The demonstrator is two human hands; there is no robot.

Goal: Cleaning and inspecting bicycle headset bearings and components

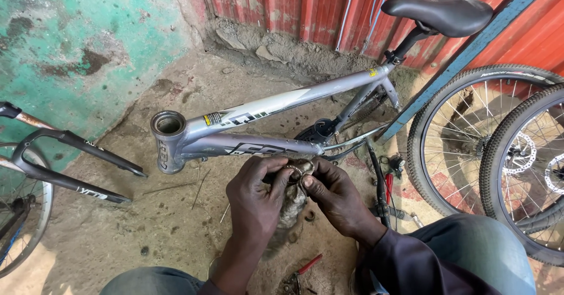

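Small ring part point(295, 171) mostly hidden between fingers of left hand point(257, 198) and right hand point(333, 198); type indeterminate. Rear wheels point(517, 154) cut by right edge. Pliers point(296, 276) cut by bottom edge.

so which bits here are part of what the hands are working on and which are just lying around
In hand:
left hand
right hand
small metal ring
grey rag
silver bike frame

Lying about:
red-handled pliers
black fork
two wheels

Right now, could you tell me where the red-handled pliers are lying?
In the head view, the red-handled pliers lie on the dirt ground at bottom centre, between the person's knees, below both hands and the grey bicycle frame.
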